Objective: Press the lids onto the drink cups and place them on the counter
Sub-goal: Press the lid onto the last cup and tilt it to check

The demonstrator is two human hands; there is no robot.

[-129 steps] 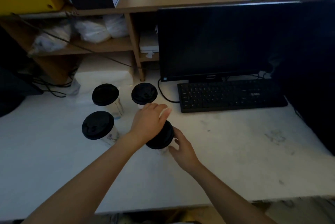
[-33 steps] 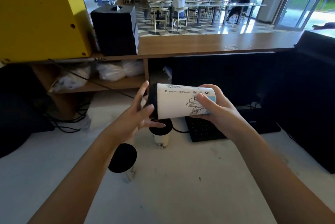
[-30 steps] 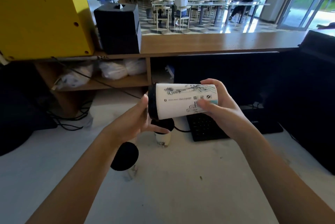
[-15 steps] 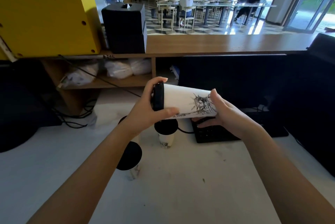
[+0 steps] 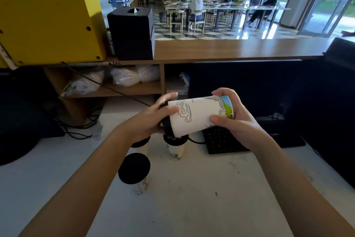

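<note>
A white printed drink cup lies on its side in the air above the white table. Its black lid points left. My left hand curls round the lid end, thumb on the cup wall. My right hand grips the cup's bottom end. Below on the white table stand three more lidded cups: one nearest me, one under the held cup, and one partly hidden behind my left wrist.
The wooden counter runs across above a dark monitor. A black keyboard sits at the right of the cups. A yellow box and a black box stand on the counter's left. Shelves with white bags lie below.
I lifted one cup off the table and laid it sideways between both hands. Over the last second it has turned in my grip, showing a different part of its print.
</note>
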